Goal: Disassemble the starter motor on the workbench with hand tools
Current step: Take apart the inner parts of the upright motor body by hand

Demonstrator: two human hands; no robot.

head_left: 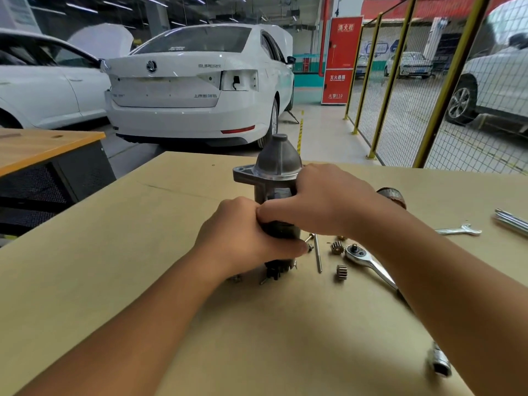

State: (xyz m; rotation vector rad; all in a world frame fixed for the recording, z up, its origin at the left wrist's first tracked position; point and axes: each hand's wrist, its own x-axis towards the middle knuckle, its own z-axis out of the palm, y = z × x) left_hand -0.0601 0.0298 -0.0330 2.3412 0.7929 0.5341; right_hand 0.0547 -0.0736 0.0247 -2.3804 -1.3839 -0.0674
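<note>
The starter motor (275,178) stands upright near the middle of the bench (114,252), its long axis vertical and its cone-shaped nose pointing up toward the far edge. The left hand (243,238) grips the dark lower body, fingers curled round it. The right hand (323,198) holds the section just under the flange, fingers wrapped round the far side and thumb stretched across toward the left hand.

The step in hand looks like pulling the nose housing away from the body. To do it well, keep the lower grip firm, keep the base planted, and draw the upper part straight along the axis with a slight twist, not a sideways wrench, so nothing inside binds.

Just right of the base lie a long bolt (317,254), 2 small gears (337,248) and a ratchet (368,262). A spanner (460,230) lies toward the right edge, and a socket (440,362) near the front-right corner.
</note>
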